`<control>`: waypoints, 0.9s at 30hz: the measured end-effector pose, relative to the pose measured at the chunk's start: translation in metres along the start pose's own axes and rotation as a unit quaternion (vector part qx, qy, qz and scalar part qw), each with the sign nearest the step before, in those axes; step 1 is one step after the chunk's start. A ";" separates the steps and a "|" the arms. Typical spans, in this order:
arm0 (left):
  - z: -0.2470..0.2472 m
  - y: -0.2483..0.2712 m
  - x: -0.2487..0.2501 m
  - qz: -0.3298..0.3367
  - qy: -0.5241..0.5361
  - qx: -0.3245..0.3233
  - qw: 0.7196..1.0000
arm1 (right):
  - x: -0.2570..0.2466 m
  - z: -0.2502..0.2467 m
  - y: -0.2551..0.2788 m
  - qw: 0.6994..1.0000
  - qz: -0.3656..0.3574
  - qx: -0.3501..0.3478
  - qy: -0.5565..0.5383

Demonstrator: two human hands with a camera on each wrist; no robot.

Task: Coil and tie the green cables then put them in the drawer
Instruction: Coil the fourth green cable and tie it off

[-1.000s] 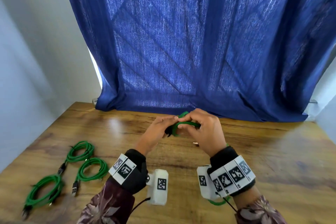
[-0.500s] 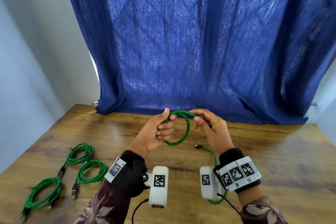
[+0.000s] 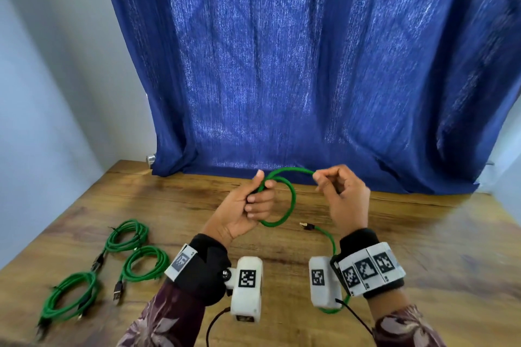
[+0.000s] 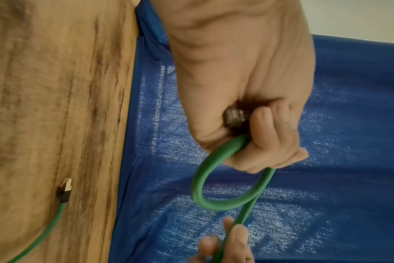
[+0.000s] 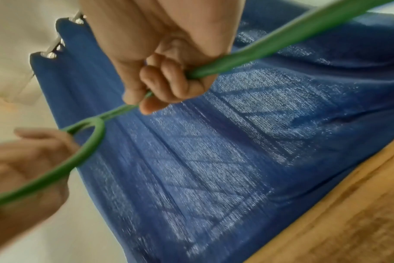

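A green cable (image 3: pixel 291 200) is held above the wooden table (image 3: pixel 423 234) in front of me. My left hand (image 3: pixel 253 200) grips one round loop of it (image 4: pixel 205 179), with a metal plug end tucked in the fist (image 4: pixel 234 117). My right hand (image 3: pixel 338 191) pinches the same cable (image 5: pixel 236 58) a little to the right, at about the same height. The rest of the cable trails down under my right wrist, and its other plug (image 3: pixel 306 225) lies on the table. No drawer is in view.
Three coiled green cables (image 3: pixel 132 236) (image 3: pixel 143 263) (image 3: pixel 69 298) lie on the left part of the table. A blue curtain (image 3: pixel 310 79) hangs along the table's far edge. White walls stand at both sides.
My hands were together on the cable a second ago. They have since moved apart, the right one to the right, and a round loop has opened in the left hand.
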State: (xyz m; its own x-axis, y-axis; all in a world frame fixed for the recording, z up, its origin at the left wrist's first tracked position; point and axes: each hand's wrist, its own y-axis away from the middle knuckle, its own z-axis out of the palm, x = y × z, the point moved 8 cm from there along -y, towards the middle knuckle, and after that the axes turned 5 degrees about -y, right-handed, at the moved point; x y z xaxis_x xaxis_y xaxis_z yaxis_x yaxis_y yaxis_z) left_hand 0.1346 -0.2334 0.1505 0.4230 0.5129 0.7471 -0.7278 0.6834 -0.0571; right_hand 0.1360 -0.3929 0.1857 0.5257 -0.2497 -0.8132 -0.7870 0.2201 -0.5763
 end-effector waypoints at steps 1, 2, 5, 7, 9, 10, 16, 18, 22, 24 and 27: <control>0.001 0.000 0.004 0.020 0.024 -0.009 0.999 | 0.003 0.008 0.006 0.999 0.002 -0.034 0.009; 0.000 0.000 0.009 0.040 0.041 -0.014 0.998 | 0.006 0.015 0.012 0.997 0.000 -0.068 0.024; -0.005 0.003 0.026 0.100 0.128 -0.053 0.985 | 0.021 0.024 0.033 0.992 0.012 -0.122 0.019; -0.015 0.011 0.042 0.137 0.183 -0.061 0.972 | 0.033 0.017 0.044 0.992 0.058 -0.109 -0.038; -0.026 0.018 0.055 0.166 0.200 -0.053 0.964 | 0.042 0.008 0.053 0.991 0.085 -0.080 -0.072; -0.031 0.020 0.061 0.177 0.200 -0.047 0.963 | 0.045 0.005 0.057 0.991 0.093 -0.069 -0.065; -0.056 0.023 0.071 0.209 0.226 0.005 0.951 | 0.027 0.029 0.071 0.962 0.007 -0.165 0.219; -0.057 0.023 0.071 0.222 0.209 0.041 0.952 | 0.025 0.042 0.076 0.928 0.010 -0.243 0.283; -0.064 0.031 0.070 0.275 0.127 0.217 0.928 | 0.010 0.065 0.085 0.890 -0.008 -0.353 0.288; -0.060 0.029 0.069 0.281 0.086 0.229 0.928 | 0.000 0.073 0.086 0.875 -0.044 -0.386 0.290; -0.053 0.023 0.064 0.253 -0.009 0.229 0.940 | -0.022 0.078 0.081 0.869 -0.136 -0.388 0.276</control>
State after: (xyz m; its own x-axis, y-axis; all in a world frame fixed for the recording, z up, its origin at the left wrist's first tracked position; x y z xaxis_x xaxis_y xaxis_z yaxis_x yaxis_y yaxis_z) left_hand 0.1735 -0.1573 0.1622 -0.0469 0.7007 0.7119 -0.9912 0.0556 -0.1201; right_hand 0.0857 -0.2959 0.1511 0.6596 -0.6543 -0.3700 -0.7515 -0.5658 -0.3392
